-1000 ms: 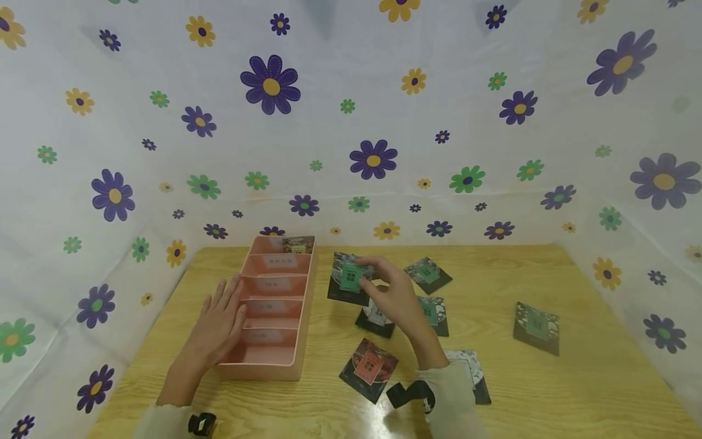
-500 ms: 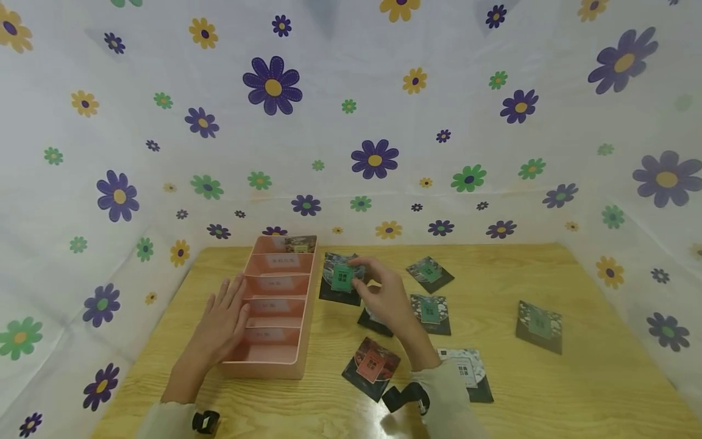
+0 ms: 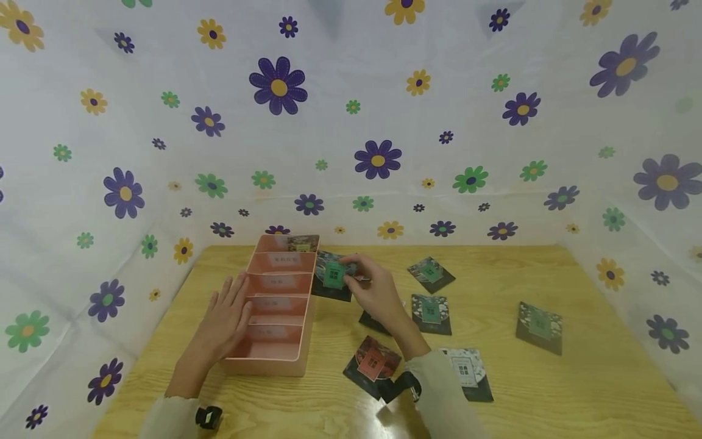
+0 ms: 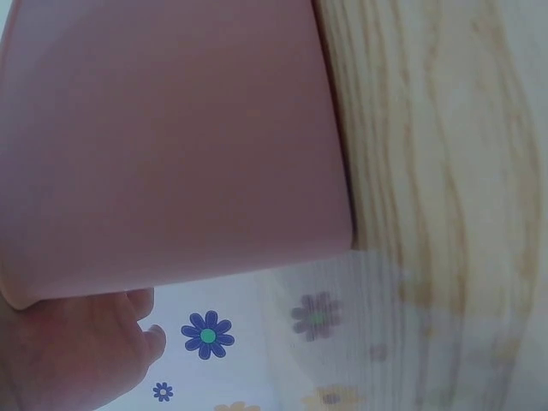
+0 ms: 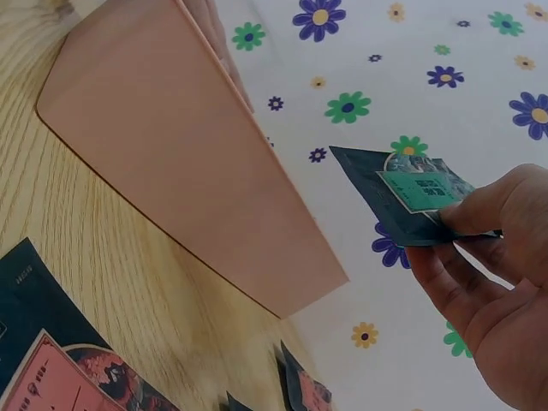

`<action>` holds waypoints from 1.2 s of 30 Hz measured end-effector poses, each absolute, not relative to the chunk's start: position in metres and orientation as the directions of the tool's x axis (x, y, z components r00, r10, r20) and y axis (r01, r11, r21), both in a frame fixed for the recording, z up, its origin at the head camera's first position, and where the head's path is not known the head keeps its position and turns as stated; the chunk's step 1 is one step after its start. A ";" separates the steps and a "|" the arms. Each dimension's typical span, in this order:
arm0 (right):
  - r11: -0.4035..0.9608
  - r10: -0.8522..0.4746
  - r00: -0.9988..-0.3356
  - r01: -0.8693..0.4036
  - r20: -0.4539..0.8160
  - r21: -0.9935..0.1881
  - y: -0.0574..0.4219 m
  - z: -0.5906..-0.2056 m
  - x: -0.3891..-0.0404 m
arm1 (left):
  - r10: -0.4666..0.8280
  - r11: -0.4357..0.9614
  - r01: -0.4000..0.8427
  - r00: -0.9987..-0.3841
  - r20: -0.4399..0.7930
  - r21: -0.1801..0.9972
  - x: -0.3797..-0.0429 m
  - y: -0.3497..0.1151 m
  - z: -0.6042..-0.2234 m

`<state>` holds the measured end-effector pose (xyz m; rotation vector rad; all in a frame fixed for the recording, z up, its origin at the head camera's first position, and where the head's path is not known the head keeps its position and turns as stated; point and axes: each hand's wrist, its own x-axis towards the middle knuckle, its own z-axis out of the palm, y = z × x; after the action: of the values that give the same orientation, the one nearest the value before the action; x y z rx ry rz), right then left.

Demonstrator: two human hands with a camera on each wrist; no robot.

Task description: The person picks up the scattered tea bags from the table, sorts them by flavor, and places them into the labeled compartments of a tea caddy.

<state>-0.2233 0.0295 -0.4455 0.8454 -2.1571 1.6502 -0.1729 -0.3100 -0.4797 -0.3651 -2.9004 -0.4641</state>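
Observation:
Between thumb and fingers, my right hand (image 3: 378,292) pinches a dark square tea packet (image 3: 331,277) with a green label. In the head view the packet is at the right side of the pink divided box (image 3: 265,367), overlapping its edge; the right wrist view shows this packet (image 5: 377,193) tilted and raised off the table, near the box's side wall (image 5: 171,154). My left hand (image 3: 222,320) lies along the box's left side with its fingers extended. A packet with a yellow-green label (image 3: 301,244) stands in the farthest compartment. Pale paper labels mark the compartments.
Several more packets lie on the wooden table (image 3: 526,262): a red-labelled one (image 3: 372,366), a white-labelled one (image 3: 466,373), green-labelled ones (image 3: 430,314) and a partly hidden one under my right hand. Flowered cloth (image 3: 378,201) encloses the back and sides.
My right hand has moved left with the green-labelled packet, bringing it up to the box's right edge. The left hand has stayed against the box. The head view has shifted slightly.

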 end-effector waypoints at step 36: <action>0.172 -0.267 -0.805 -0.580 0.529 -0.796 -0.030 -0.446 -0.253 | 0.226 0.911 0.293 -0.943 0.243 0.292 -0.174 -0.310 -0.484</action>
<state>-0.2533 -0.0299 -0.4455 0.8141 -2.1825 1.6768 -0.1737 -0.3098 -0.4842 -0.3937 -2.8691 -0.4842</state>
